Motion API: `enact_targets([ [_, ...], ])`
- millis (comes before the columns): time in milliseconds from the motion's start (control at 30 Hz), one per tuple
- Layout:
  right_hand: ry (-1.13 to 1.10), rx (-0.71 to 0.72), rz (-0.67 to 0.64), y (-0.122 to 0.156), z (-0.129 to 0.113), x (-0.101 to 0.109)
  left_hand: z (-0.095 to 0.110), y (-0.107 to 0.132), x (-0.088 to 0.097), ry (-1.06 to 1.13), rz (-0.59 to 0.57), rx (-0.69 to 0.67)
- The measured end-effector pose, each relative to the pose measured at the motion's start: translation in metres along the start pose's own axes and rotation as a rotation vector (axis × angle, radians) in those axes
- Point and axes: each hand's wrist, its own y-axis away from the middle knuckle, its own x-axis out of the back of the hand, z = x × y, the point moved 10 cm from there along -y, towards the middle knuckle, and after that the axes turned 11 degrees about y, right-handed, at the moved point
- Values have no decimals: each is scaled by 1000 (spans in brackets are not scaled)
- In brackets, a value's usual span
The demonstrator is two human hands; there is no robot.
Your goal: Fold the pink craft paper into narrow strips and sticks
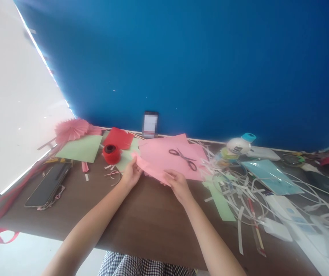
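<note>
A folded strip of pink paper point(152, 168) is stretched between my two hands, low over the table. My left hand point(132, 173) pinches its left end, and my right hand point(178, 184) grips the right end between thumb and fingers. Just beyond lie larger pink sheets point(158, 147), with dark-handled scissors point(184, 158) resting on them, blades slightly apart. To the left of my left hand sits a red roll of tape or ribbon point(112, 154), close to a red paper piece point(118, 138) and pale green paper point(81, 148).
A pleated pink paper fan point(72, 130) lies at the back left, above a dark phone point(48, 185). Another phone point(150, 125) leans on the blue wall. Tangled white cables and paper strips point(240, 188), a white bottle point(239, 146) and a teal packet point(272, 176) crowd the right.
</note>
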Motion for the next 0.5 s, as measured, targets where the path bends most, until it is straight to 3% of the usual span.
enact_targets([
  [167, 75, 34, 8, 3, -7, 2, 8, -4, -5, -33, -41, -41],
  [333, 27, 36, -92, 3, -4, -8, 12, -6, -6, -45, -56, -75],
  [433, 99, 44, -51, 4, -6, -3, 17, -6, -11, -40, -94, -89],
  [500, 173, 55, -90, 7, -10, -6, 19, -5, -13, -53, -103, -84],
])
